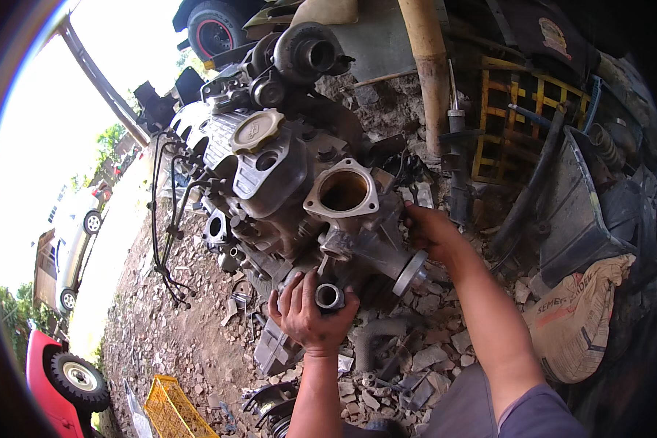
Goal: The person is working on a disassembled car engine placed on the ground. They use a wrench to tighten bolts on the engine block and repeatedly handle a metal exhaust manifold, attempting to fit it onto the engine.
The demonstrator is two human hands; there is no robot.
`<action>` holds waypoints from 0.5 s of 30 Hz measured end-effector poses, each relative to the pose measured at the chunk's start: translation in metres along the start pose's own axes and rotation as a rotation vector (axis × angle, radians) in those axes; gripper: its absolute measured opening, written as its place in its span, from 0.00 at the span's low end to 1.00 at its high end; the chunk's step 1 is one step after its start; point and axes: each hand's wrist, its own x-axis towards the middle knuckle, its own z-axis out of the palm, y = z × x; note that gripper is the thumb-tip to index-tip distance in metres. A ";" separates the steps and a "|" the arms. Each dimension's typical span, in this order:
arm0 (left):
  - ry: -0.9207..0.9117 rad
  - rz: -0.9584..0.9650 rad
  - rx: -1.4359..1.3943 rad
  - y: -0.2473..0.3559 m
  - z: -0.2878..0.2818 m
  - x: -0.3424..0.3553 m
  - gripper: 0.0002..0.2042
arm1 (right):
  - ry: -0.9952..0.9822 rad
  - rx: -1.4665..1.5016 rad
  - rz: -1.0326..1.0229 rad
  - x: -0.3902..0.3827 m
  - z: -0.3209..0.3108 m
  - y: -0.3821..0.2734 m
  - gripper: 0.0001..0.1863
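Gripping at the engine's near end: my left hand (310,310) is partly closed about a short pipe stub (330,296), fingers curled down its left side, thumb at its right. My right hand (434,230) is at the right edge of a metal housing (376,248), fingers bent and their tips hidden; cannot tell how firmly they hold, or what.

Key relation: the housing lies between my hands, ahead of the left and just left of the right. Its long axis slants from the three-eared flange, far left, to the silver disc (411,274), near right. Right hand nearer the disc; left nearer the stub.

Beyond, the engine (266,179) runs away ahead and to my left, above stony ground (190,343); what bears it I cannot see. Filler cap (257,131) on its top, turbocharger (304,57) past that, thin metal tubes (158,219) hanging off its left edge.

Farther: bamboo post (425,80) beyond the engine's right edge, and a vehicle wheel (215,36) past the far end.
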 end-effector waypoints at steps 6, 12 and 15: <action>0.022 -0.045 -0.050 0.002 -0.002 0.004 0.27 | 0.245 -0.488 -0.359 -0.022 0.022 -0.003 0.18; 0.015 -0.066 -0.096 -0.002 -0.004 0.005 0.25 | 0.151 -0.163 -0.104 -0.025 0.030 -0.004 0.18; 0.017 -0.080 -0.114 0.000 -0.005 0.005 0.24 | 0.041 -0.167 -0.132 -0.012 0.010 -0.004 0.15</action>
